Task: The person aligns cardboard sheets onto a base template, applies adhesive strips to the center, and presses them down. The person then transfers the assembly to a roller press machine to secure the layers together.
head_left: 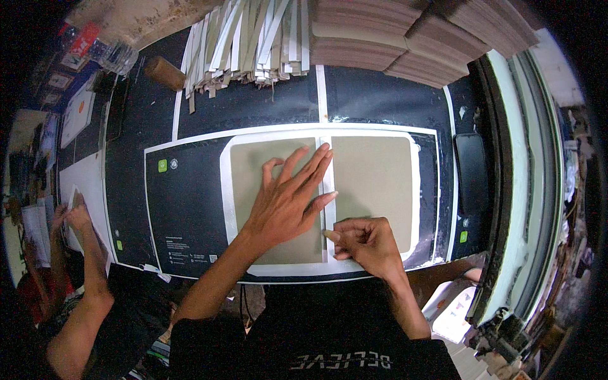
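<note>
Two grey-brown boards, a left one (248, 190) and a right one (375, 177), lie side by side on a larger white sheet (226, 190) with cut corners. A narrow pale strip (329, 180) runs between them. Across the left board my left hand (282, 199) rests with fingers spread, its fingertips reaching the strip. My right hand (370, 246) is closed in a pinch beside the strip's near end. What lies between its thumb and fingers is hidden.
Black printed sheeting (190, 209) covers the table. Beyond it are a heap of thin strips (247, 47) and stacked boards (361, 38). A dark phone-like slab (470, 171) and a long pale rail (516, 158) stand right. Another person's hand (80, 218) works at far left.
</note>
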Available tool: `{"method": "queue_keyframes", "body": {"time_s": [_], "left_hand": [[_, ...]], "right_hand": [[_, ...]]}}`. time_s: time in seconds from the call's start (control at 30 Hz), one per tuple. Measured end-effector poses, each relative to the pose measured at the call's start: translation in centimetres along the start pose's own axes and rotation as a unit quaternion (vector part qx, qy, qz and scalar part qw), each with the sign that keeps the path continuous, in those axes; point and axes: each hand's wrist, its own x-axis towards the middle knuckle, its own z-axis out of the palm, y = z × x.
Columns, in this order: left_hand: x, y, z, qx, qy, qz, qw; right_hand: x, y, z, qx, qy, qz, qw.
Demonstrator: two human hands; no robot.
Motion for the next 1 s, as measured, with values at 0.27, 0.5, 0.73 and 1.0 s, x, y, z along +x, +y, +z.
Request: {"method": "queue_keyframes", "body": {"time_s": [0.27, 0.5, 0.73, 1.0], "left_hand": [[-0.2, 0.0, -0.1, 0.013, 0.016, 0.014, 1.0], [-0.2, -0.1, 0.3, 0.028, 0.036, 0.023, 0.999], [-0.2, -0.2, 0.4, 0.043, 0.042, 0.026, 0.998], [-0.2, -0.1, 0.3, 0.043, 0.043, 0.036, 0.998]], "right_hand": [[-0.1, -0.5, -0.2, -0.02, -0.01, 0.011, 1.0], [-0.9, 0.0, 0.0, -0.128, 0.106, -0.085, 0.982], [-0.8, -0.9, -0.7, -0.254, 0.093, -0.148, 0.951], [-0.5, -0.2, -0.2, -0.29, 0.11, -0.169, 0.936]]}}
